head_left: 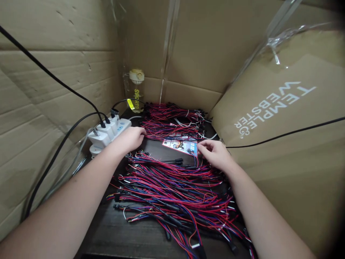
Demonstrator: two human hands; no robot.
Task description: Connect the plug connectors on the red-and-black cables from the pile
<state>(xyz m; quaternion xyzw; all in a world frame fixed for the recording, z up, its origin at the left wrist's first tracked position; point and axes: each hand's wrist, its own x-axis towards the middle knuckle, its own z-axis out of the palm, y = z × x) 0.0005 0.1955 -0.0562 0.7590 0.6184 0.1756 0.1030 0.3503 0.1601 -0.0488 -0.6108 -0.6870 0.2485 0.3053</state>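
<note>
A large heap of red, blue and black wires (178,194) with black connectors lies on a dark table (129,233). Tied bundles of the same wires (172,120) lie farther back. My left hand (132,138) reaches to the near edge of those bundles, fingers curled down at the wire ends; what they grip is hidden. My right hand (214,153) rests on the top of the heap, fingers bent, touching the edge of a small colourful card (180,145) that lies between the two piles.
A white power strip (109,131) with black plugs and cables sits at the left. A clear sports bottle with a pale lid (137,90) stands in the back corner. Cardboard walls (54,79) enclose the table; a printed cardboard sheet (283,118) leans at the right.
</note>
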